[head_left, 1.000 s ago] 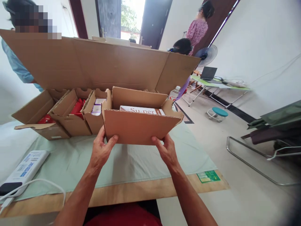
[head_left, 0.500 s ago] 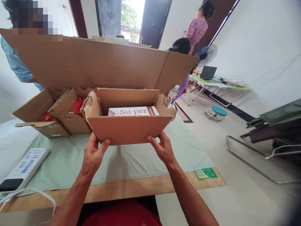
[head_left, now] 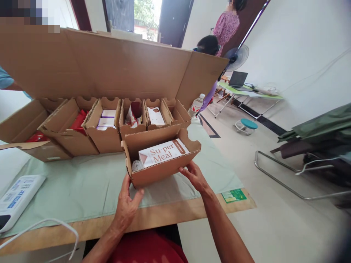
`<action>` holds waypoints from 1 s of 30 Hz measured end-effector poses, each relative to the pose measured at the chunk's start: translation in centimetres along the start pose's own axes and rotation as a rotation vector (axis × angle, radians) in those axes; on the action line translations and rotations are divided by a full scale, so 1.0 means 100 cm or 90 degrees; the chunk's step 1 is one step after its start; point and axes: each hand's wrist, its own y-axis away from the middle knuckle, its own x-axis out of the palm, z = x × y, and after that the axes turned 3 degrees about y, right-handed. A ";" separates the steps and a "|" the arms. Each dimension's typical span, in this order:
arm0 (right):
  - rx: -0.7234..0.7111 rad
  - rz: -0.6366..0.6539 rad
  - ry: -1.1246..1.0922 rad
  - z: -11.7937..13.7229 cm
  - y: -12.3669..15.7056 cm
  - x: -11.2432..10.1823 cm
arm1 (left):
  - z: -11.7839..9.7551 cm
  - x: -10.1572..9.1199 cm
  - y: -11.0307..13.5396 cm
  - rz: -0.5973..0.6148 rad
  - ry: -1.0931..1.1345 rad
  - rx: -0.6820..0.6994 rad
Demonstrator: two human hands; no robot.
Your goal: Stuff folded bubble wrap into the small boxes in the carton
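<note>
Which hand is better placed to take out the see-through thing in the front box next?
Likely the left hand, at the end of the front box where the see-through thing lies; the right hand is toward the other end.

White walls (head_left: 301,51), pale floor (head_left: 279,226), black baseboard strip (head_left: 268,122) at right. Upper center: dark double doors (head_left: 174,20) standing open, bright daylight and foliage (head_left: 145,14) showing through the gap. Upper right: pedestal-style fan (head_left: 241,57); below it, folding table (head_left: 270,96) with open laptop (head_left: 238,79). Teal round stool (head_left: 248,124) right of center. Right edge: tubular metal frame (head_left: 323,197), dark green fabric (head_left: 323,122) above it. Foreground surface (head_left: 192,215): wood edge, pale green cloth (head_left: 90,186).
</note>
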 end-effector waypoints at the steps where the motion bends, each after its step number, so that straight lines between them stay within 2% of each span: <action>1: 0.011 0.008 -0.025 -0.006 0.001 -0.005 | 0.008 0.004 0.006 0.012 -0.013 -0.006; 5: 0.061 0.026 -0.085 -0.026 0.004 -0.029 | 0.025 0.021 0.029 0.079 -0.064 -0.001; 8: 0.076 0.008 -0.098 -0.032 0.000 -0.045 | 0.021 0.034 0.043 0.139 -0.088 0.012; 10: 0.066 -0.029 -0.056 -0.031 -0.002 -0.051 | 0.015 0.042 0.051 0.183 -0.090 0.023; 12: 0.062 -0.116 0.037 -0.024 0.000 -0.053 | 0.011 0.048 0.058 0.233 -0.086 0.038; 14: 0.048 -0.245 0.147 -0.010 0.012 -0.055 | 0.009 0.052 0.063 0.297 -0.089 0.056; 16: -0.009 -0.356 0.233 0.010 0.035 -0.055 | 0.008 0.053 0.064 0.354 -0.107 0.065; 17: -0.053 -0.374 0.262 0.023 0.049 -0.056 | 0.008 0.053 0.064 0.376 -0.117 0.067; 18: -0.101 -0.362 0.283 0.037 0.063 -0.056 | 0.007 0.052 0.062 0.394 -0.123 0.070; 20: -0.173 -0.256 0.321 0.065 0.086 -0.054 | 0.006 0.051 0.059 0.414 -0.122 0.074; 22: -0.199 -0.121 0.395 0.088 0.099 -0.050 | 0.005 0.051 0.055 0.429 -0.107 0.078; 24: -0.196 -0.033 0.496 0.103 0.101 -0.042 | 0.006 0.052 0.053 0.434 -0.088 0.081; 26: -0.185 -0.016 0.577 0.109 0.096 -0.032 | 0.008 0.054 0.053 0.431 -0.070 0.083; 30: -0.201 -0.106 0.648 0.107 0.082 -0.017 | 0.011 0.054 0.049 0.427 -0.066 0.084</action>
